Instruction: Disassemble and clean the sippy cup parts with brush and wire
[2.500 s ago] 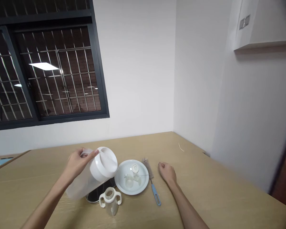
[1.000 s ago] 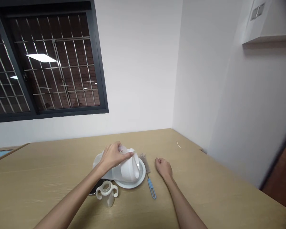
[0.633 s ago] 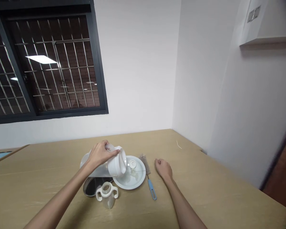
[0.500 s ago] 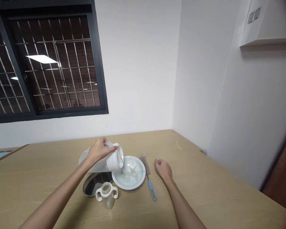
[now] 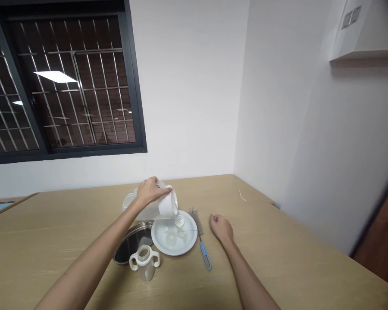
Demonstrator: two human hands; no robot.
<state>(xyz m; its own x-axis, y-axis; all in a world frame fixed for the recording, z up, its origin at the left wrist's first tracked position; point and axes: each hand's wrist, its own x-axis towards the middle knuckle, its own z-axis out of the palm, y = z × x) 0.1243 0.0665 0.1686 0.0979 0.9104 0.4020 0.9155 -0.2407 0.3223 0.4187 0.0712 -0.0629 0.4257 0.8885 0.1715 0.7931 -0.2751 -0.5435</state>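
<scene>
My left hand grips a translucent plastic pitcher with a white lid. The pitcher lies tilted nearly on its side, its lid end over the back left of a white bowl. Inside the bowl are a white ring cap, clear soft-looking pieces and a thin straight rod. My right hand rests on the table as a loose fist, with nothing visible in it. Between it and the bowl lies a bottle brush with a blue looped handle. A baby bottle with two white handles stands uncapped in front of the bowl.
A dark, shiny oval tray with a metal rim lies left of the bowl, behind the bottle. A short white string is near the table's right edge. Walls and a barred window rise behind the wooden table.
My left hand has carried the pitcher rightward from the left side, over the bowl, back left, then right and farther away again. The right hand stays put. The camera view shifted slightly.
</scene>
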